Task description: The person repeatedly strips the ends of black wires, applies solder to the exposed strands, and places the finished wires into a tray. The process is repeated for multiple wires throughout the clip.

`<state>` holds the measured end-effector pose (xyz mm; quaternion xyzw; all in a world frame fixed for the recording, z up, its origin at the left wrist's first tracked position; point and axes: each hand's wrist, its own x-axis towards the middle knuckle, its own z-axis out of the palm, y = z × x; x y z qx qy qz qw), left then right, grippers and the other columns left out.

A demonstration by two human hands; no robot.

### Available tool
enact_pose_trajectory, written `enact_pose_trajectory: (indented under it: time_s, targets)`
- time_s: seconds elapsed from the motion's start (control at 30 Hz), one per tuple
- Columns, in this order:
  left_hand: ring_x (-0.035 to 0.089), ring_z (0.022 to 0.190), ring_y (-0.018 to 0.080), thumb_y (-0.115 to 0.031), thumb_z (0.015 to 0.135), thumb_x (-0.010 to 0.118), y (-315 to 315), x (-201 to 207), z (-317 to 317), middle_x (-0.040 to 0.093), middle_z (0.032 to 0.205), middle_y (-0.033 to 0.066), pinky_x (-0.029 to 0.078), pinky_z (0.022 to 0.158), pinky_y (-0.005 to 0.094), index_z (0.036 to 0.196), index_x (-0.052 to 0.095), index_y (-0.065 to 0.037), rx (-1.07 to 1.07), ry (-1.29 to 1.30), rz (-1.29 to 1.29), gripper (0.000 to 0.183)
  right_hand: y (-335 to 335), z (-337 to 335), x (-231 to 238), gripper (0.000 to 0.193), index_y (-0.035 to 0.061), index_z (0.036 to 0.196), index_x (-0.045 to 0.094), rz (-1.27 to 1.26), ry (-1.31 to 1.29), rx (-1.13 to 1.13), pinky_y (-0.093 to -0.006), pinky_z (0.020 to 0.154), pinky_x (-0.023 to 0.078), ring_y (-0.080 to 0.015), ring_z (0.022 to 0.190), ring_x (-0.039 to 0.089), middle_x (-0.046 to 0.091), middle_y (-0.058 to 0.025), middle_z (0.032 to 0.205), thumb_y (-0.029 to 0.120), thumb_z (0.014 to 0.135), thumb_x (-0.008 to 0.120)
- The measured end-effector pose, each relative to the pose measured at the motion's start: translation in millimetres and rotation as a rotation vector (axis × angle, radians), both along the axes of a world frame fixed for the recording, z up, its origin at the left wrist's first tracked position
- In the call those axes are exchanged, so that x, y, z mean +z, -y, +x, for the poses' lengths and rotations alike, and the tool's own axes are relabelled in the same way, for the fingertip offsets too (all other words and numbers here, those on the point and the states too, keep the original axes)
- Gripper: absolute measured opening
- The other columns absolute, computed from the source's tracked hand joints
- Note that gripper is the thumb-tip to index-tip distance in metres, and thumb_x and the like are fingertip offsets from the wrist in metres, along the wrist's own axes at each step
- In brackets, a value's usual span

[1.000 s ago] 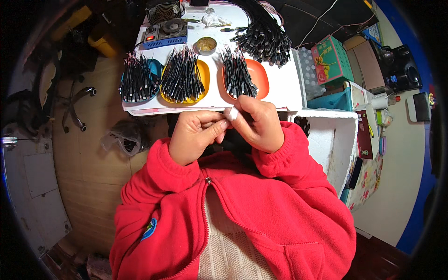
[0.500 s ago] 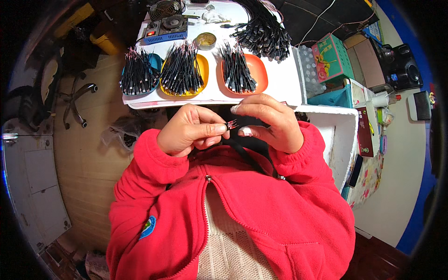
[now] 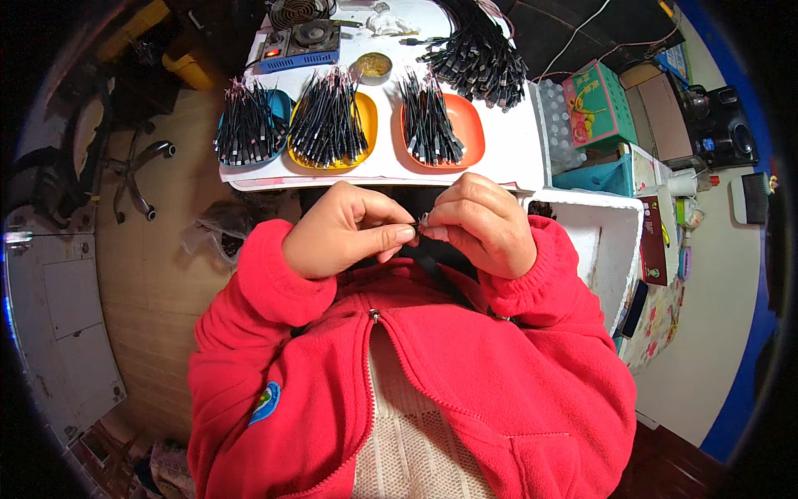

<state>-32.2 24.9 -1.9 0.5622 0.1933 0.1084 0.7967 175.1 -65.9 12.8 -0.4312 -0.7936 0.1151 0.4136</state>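
My left hand [image 3: 353, 233] is closed, pinching a short black cable [image 3: 416, 225] between thumb and fingers in front of my chest. At the cable's wire ends, the fingers of my right hand [image 3: 492, 224] are pressed together on the thin wires. Most of the cable is hidden by my hands. Beyond them, on the white table [image 3: 332, 180], black cables with metal plugs toward me lie in a blue tray [image 3: 281, 104], a yellow tray [image 3: 369, 125] and an orange tray [image 3: 472, 137].
Behind the trays are a blue-and-grey heating unit [image 3: 299, 48] with a lit red switch, a round tin [image 3: 374, 68] and a big heap of black cables [image 3: 482, 62]. To the right stand a white foam box [image 3: 619, 218] and a green carton [image 3: 600, 100].
My right hand has come in to my left, and its fingers, apart before, have closed on the cable's spread wire ends. My left hand keeps its hold.
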Motion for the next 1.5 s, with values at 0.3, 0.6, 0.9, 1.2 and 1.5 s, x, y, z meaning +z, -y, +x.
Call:
enact_pose_trajectory:
  time_s: [0.3, 0.6, 0.9, 1.2, 1.5]
  targets:
    - [0.056, 0.058, 0.0216, -0.005, 0.074, 0.060, 5, 0, 6, 0.048, 0.064, 0.0063, 0.045, 0.051, 0.0351, 0.086, 0.060, 0.001, 0.161, 0.124, 1.688, 0.013, 9, -2, -35, 0.013, 0.0013, 0.093, 0.060, -0.835, -0.812, 0.054, -0.0245, 0.067, 0.045, -0.0106, 0.072, 0.054, 0.059, -0.0010, 0.081, 0.014, 0.092, 0.062]
    - [0.061, 0.058, 0.0159, -0.001, 0.084, 0.065, 3, -8, -2, 0.064, 0.070, 0.0090, 0.048, 0.055, 0.0270, 0.092, 0.066, 0.005, 0.126, 0.138, 0.799, 0.011, 23, -1, -14, 0.025, 0.0003, 0.100, 0.063, -0.315, -0.231, -0.123, -0.0256, 0.071, 0.047, -0.0150, 0.081, 0.059, 0.062, -0.0073, 0.090, 0.009, 0.080, 0.074]
    - [0.061, 0.060, 0.0169, -0.005, 0.082, 0.066, 10, -10, 1, 0.064, 0.073, 0.0084, 0.047, 0.054, 0.0279, 0.092, 0.066, 0.003, 0.154, 0.148, 0.966, 0.013, 20, -15, -12, 0.021, 0.0040, 0.088, 0.061, -0.001, 0.052, -0.153, -0.0339, 0.067, 0.047, -0.0239, 0.075, 0.057, 0.058, -0.0079, 0.083, 0.002, 0.072, 0.073]
    - [0.062, 0.063, 0.0276, -0.001, 0.078, 0.067, 13, -28, 7, 0.061, 0.071, 0.0141, 0.049, 0.055, 0.0335, 0.092, 0.064, 0.004, 0.216, 0.081, 1.318, 0.015, 25, -12, -49, 0.019, -0.0007, 0.100, 0.059, -1.099, -1.023, -0.107, -0.0205, 0.069, 0.043, -0.0059, 0.076, 0.051, 0.057, 0.0027, 0.083, 0.018, 0.096, 0.059]
    - [0.058, 0.056, 0.0106, -0.004, 0.085, 0.066, 11, -28, 4, 0.064, 0.068, 0.0071, 0.046, 0.053, 0.0262, 0.090, 0.068, 0.004, 0.209, 0.021, 0.535, 0.010, 14, -13, -27, 0.023, 0.0046, 0.090, 0.061, -0.008, 0.072, -0.218, -0.0344, 0.069, 0.047, -0.0263, 0.077, 0.057, 0.058, -0.0096, 0.085, 0.002, 0.071, 0.073]
